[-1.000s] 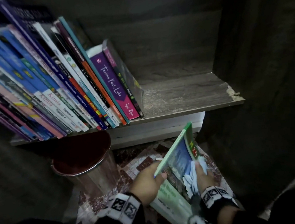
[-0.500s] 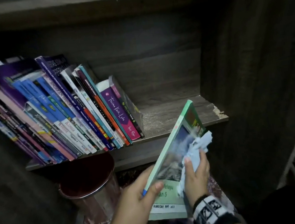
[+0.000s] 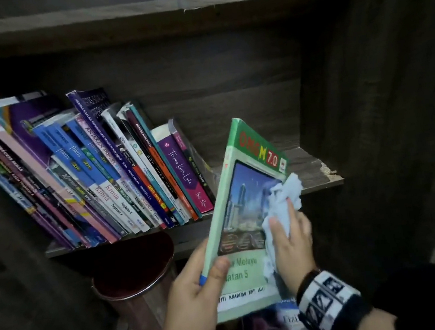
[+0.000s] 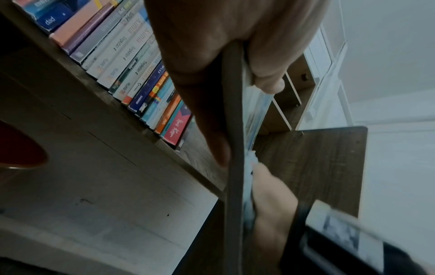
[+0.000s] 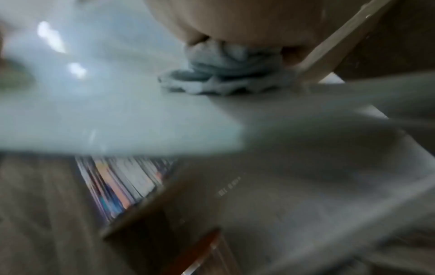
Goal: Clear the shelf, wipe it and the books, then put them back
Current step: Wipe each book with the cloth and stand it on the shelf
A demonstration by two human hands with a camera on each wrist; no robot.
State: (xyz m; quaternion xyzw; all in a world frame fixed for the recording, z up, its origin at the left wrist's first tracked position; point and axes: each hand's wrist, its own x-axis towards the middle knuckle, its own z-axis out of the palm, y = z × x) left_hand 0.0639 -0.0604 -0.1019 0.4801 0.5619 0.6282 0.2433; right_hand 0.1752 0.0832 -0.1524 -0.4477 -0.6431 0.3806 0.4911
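Green book (image 3: pixel 244 189) upright w/ blue cloth (image 3: pixel 283 198) on cover; leaning books (image 3: pixel 97 174) on shelf (image 3: pixel 310 172).

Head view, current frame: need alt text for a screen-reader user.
A left hand grips a thin green-covered textbook by its spine edge while the right hand presses a crumpled pale blue cloth against its cover. Behind, a row of colourful leaning books fills the left part of a dark wooden shelf.
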